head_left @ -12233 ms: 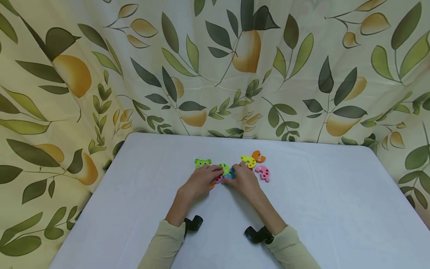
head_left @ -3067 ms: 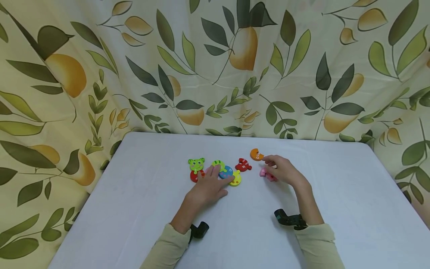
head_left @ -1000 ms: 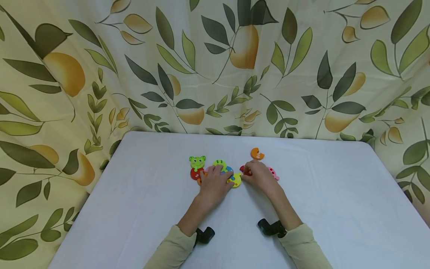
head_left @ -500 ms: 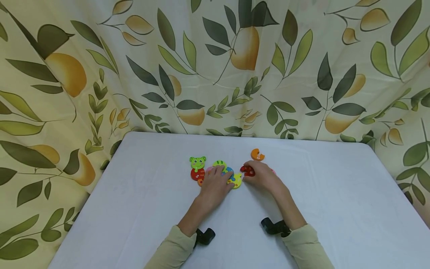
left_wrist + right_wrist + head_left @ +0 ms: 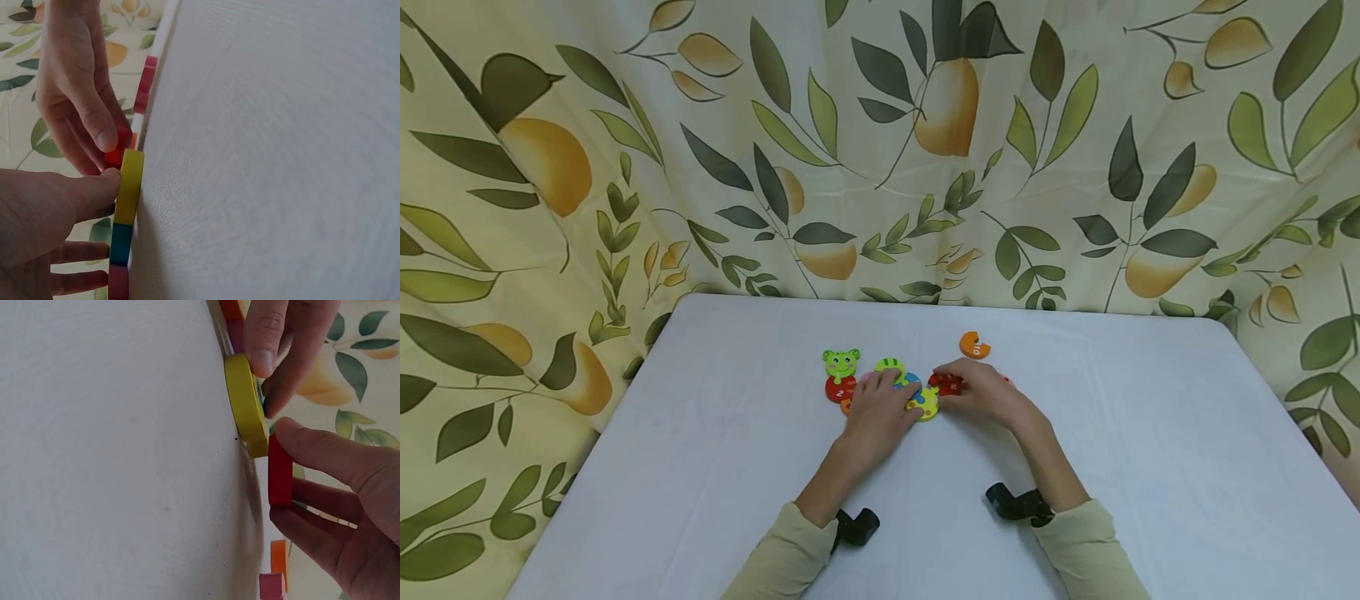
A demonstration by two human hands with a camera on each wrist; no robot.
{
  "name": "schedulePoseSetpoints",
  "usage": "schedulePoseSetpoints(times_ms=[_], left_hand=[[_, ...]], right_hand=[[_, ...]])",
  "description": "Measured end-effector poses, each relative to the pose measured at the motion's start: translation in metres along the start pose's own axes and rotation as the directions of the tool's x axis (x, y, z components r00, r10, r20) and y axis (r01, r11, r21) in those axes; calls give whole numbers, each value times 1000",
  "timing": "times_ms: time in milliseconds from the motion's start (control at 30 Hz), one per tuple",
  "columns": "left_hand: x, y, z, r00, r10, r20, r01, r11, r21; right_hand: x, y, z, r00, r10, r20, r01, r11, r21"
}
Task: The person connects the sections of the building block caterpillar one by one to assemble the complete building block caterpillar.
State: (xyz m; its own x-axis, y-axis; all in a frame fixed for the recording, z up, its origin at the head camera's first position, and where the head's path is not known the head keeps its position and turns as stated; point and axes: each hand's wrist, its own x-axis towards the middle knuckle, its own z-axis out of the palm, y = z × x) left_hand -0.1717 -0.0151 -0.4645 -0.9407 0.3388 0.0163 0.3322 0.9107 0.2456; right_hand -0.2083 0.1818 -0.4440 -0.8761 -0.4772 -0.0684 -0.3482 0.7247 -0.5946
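Observation:
A row of flat puzzle pieces runs across the table: a green frog-like head [image 5: 841, 363], a red piece numbered 2 [image 5: 840, 389], a green striped piece [image 5: 889, 365], a blue piece [image 5: 912, 383] and a yellow piece [image 5: 928, 404]. My left hand [image 5: 876, 417] rests over the row with fingers spread, hiding some pieces; its thumb touches the yellow piece in the left wrist view. My right hand [image 5: 988, 392] pinches a loose red puzzle piece [image 5: 280, 472] between thumb and fingers. That piece is held at the yellow one's end; whether they interlock I cannot tell.
An orange puzzle piece [image 5: 974, 345] lies behind my right hand. A pink piece [image 5: 271, 586] is mostly hidden by that hand in the head view. White cloth covers the table [image 5: 700, 467], and a leaf-patterned curtain [image 5: 880, 167] hangs behind its far edge.
The yellow piece, earlier off to the right, now ends the row. My right hand has gone from the pink piece to the red one and shifted it left to the yellow piece.

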Motion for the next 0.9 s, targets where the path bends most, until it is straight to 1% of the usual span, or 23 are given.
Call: schedulePoseSetpoints(times_ms=[100,467,700,900], left_hand=[[0,0,1,1000,-5,4,5,1000,7],[0,0,1,1000,-15,12,15,1000,14],[0,2,0,1000,-15,10,15,1000,13],[0,2,-1,1000,-15,11,15,1000,1]], right_hand=[[1,1,2,1000,-20,1,20,1000,4],[2,-1,5,1000,-26,8,26,999,-19],[3,-3,4,999,-46,24,47,998,-38],[2,-3,5,999,-27,33,28,999,-35]])
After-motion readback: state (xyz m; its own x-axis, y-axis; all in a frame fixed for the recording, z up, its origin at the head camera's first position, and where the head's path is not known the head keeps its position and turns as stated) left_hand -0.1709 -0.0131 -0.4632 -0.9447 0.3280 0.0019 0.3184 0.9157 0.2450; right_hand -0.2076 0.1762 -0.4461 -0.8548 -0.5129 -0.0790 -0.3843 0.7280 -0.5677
